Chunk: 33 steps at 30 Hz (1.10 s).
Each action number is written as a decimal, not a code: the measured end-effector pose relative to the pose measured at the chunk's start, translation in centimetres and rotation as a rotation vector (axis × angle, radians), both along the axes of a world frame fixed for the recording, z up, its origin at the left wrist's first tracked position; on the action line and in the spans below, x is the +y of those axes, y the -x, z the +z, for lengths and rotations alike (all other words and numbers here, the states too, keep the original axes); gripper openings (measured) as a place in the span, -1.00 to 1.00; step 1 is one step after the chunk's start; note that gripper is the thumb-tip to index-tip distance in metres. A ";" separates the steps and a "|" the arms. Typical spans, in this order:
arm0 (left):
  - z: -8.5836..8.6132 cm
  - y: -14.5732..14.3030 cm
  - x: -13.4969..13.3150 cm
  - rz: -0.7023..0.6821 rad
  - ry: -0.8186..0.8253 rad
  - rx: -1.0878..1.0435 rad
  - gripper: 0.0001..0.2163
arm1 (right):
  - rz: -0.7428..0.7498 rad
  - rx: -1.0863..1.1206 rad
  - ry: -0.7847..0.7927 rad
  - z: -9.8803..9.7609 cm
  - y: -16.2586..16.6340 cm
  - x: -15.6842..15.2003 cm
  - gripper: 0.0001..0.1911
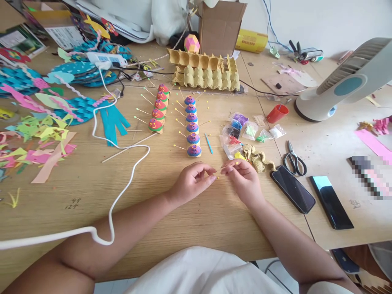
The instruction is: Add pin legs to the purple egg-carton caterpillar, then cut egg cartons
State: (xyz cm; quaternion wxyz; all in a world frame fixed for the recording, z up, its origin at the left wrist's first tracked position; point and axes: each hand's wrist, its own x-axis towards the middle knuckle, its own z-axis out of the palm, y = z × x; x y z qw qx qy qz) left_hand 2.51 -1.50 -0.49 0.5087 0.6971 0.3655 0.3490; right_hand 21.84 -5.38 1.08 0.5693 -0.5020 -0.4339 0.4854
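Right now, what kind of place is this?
Most likely a craft desk, perhaps at home or in a classroom. Painted egg-carton caterpillars stand on the wooden table, cut coloured paper shapes lie at the left, and scissors lie near the right hand, which pinches a yellow-tipped stick.

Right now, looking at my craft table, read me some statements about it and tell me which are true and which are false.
1. The right hand pinches a thin yellow-tipped stick. True.
2. The scissors lie among the paper scraps on the left. False: the scissors lie right of the right hand, beside a dark phone.
3. The blue-and-purple caterpillar lies right of the red-and-green caterpillar. True.
4. The white cable runs past the fan. False: the white cable snakes across the left side, while the fan stands at the right.
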 end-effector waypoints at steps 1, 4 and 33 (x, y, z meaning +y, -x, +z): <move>0.0 0.0 0.0 0.007 -0.027 0.010 -0.83 | -0.043 0.044 0.000 0.2 -0.2 0.2 -0.76; 0.1 0.0 0.1 0.035 -0.103 0.050 -0.90 | -0.105 0.193 0.064 0.9 -0.3 1.0 -0.72; -0.8 6.6 5.6 0.354 -0.443 0.735 -0.57 | -0.150 0.093 -0.080 -3.2 4.5 8.0 -0.71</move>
